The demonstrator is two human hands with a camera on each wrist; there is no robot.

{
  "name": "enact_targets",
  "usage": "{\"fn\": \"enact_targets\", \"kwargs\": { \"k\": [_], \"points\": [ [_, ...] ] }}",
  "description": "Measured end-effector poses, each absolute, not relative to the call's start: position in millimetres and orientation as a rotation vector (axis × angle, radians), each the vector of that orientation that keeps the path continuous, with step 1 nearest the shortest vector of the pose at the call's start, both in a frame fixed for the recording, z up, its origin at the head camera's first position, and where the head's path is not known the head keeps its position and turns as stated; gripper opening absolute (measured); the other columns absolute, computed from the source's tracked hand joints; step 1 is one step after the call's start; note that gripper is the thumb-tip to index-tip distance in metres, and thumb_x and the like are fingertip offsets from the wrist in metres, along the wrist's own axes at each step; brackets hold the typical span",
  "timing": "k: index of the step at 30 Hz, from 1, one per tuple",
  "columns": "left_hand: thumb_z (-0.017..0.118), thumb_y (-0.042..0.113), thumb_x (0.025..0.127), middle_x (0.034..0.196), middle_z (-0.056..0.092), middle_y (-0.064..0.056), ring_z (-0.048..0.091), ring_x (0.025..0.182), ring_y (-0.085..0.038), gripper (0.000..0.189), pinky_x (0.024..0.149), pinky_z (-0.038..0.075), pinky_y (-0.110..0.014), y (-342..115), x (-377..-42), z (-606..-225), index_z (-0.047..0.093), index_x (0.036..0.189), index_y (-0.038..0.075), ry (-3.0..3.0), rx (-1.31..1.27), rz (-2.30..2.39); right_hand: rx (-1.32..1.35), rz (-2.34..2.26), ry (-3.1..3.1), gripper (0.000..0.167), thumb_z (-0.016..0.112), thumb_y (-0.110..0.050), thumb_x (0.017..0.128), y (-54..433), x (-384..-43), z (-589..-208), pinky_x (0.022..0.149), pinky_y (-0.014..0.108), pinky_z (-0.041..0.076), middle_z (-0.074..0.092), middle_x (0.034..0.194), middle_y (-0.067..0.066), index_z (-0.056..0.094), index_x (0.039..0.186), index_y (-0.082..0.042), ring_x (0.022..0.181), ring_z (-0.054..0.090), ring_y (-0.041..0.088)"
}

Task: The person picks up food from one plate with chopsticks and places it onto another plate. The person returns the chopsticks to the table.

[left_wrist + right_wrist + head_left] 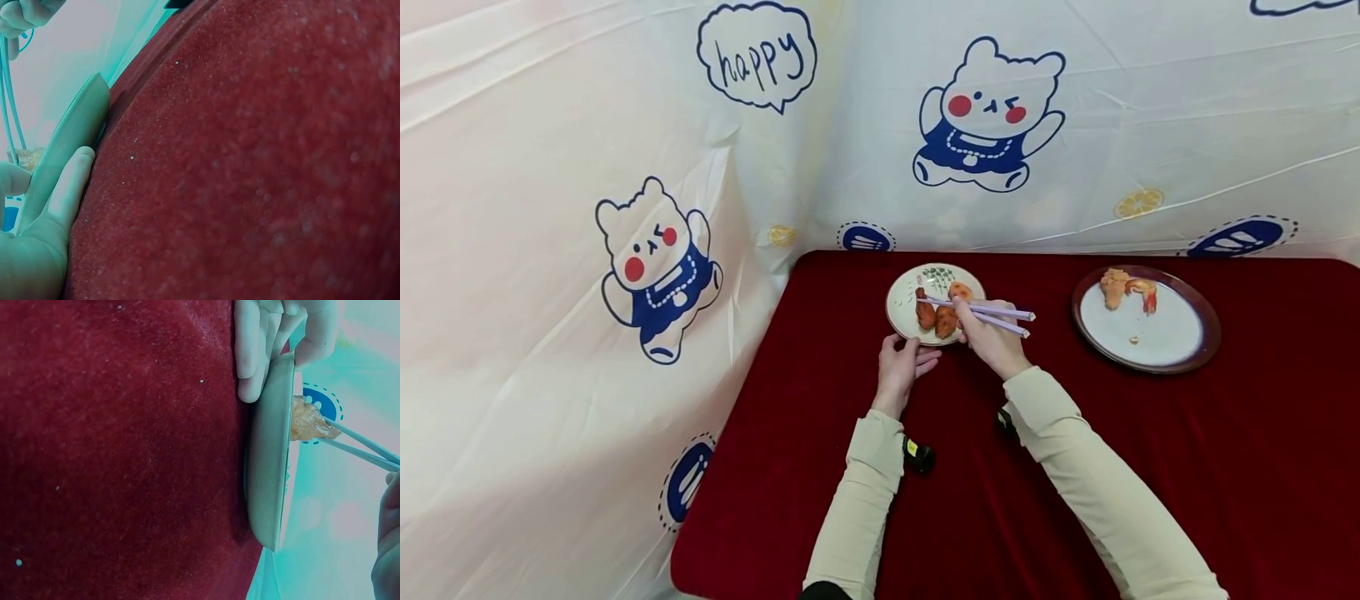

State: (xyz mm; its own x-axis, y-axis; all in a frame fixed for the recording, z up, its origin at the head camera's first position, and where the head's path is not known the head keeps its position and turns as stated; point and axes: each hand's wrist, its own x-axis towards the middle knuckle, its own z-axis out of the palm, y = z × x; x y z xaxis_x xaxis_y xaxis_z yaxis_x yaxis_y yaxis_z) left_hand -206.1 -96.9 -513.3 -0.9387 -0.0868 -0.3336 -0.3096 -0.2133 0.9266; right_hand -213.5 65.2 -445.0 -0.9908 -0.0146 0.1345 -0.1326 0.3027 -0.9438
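Observation:
My left hand [897,372] holds the near rim of a small cream plate [901,302], thumb at the rim and fingers along the outer side. In my right hand [997,343] is a pair of pale purple chopsticks [1000,311], their tips over the plate. A brown drumstick [924,313], another browned piece [946,323] and an orange-tan piece [959,290] lie on that plate. In the right wrist view the chopstick tips lie on either side of a glazed brown piece of food [307,420], right at its narrow end.
To the right stands a larger brown-rimmed plate [1210,333] bearing a fried piece [1113,287], a shrimp [1144,292] and a crumb [1134,340]. A dark red cloth [790,467] covers the table. Printed white curtains [865,125] hang behind and on the left.

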Motion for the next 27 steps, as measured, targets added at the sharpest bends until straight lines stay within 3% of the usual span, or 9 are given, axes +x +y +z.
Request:
{"fn": "enact_targets", "kwargs": {
  "k": [5, 10, 15, 21, 25, 27],
  "points": [
    [0.048, 0.017, 0.098, 0.109, 0.068, -0.024, 0.073, 0.091, -0.026, 0.058, 0.081, 0.061, -0.032, -97, -206, -514, 0.022, 0.148, 0.004, 1.873, -0.477, 2.292, 0.145, 1.816, -2.429, 0.043, 0.055, -0.033, 0.098, 66, -212, -446, 0.040, 0.022, 0.042, 0.063, 0.059, 0.009, 0.068, 0.065, -0.008, 0.058, 0.062, 0.037],
    [0.048, 0.017, 0.098, 0.108, 0.068, -0.023, 0.073, 0.090, -0.026, 0.057, 0.080, 0.061, -0.031, -96, -207, -516, 0.023, 0.148, 0.005, 1.873, -0.484, 2.290, 0.139, 1.842, -2.370, 0.043, 0.057, -0.036, 0.096, 68, -211, -445, 0.038, 0.021, 0.043, 0.061, 0.056, -0.002, 0.071, 0.069, -0.006, 0.049, 0.062, 0.023],
    [0.048, 0.017, 0.098, 0.108, 0.068, -0.023, 0.073, 0.090, -0.026, 0.056, 0.080, 0.061, -0.031, -96, -208, -516, 0.023, 0.147, 0.005, 1.879, -0.482, 2.286, 0.130, 1.893, -2.282, 0.037, 0.058, -0.028, 0.097, 69, -209, -440, 0.038, 0.018, 0.045, 0.059, 0.054, -0.008, 0.073, 0.077, -0.001, 0.044, 0.059, 0.011],
    [0.047, 0.017, 0.099, 0.110, 0.067, -0.024, 0.072, 0.094, -0.028, 0.057, 0.082, 0.061, -0.032, -96, -207, -512, 0.021, 0.148, 0.005, 1.874, -0.482, 2.276, 0.069, 1.894, -2.271, 0.035, 0.056, -0.018, 0.097, 70, -191, -412, 0.037, 0.016, 0.045, 0.058, 0.052, -0.009, 0.070, 0.073, 0.004, 0.043, 0.059, 0.014],
    [0.047, 0.017, 0.099, 0.112, 0.066, -0.025, 0.071, 0.097, -0.029, 0.056, 0.083, 0.061, -0.033, -96, -207, -511, 0.021, 0.148, 0.005, 1.867, -0.477, 2.280, 0.058, 1.875, -2.240, 0.038, 0.056, -0.018, 0.097, 75, -189, -410, 0.035, 0.016, 0.043, 0.059, 0.050, -0.002, 0.068, 0.068, 0.004, 0.039, 0.054, 0.007],
    [0.046, 0.017, 0.099, 0.113, 0.066, -0.025, 0.071, 0.097, -0.030, 0.056, 0.084, 0.061, -0.033, -97, -207, -512, 0.021, 0.148, 0.005, 1.862, -0.476, 2.282, 0.043, 1.882, -2.215, 0.038, 0.056, -0.018, 0.097, 77, -188, -409, 0.035, 0.016, 0.044, 0.059, 0.050, 0.001, 0.067, 0.068, 0.004, 0.039, 0.055, 0.011]
  ]
}}
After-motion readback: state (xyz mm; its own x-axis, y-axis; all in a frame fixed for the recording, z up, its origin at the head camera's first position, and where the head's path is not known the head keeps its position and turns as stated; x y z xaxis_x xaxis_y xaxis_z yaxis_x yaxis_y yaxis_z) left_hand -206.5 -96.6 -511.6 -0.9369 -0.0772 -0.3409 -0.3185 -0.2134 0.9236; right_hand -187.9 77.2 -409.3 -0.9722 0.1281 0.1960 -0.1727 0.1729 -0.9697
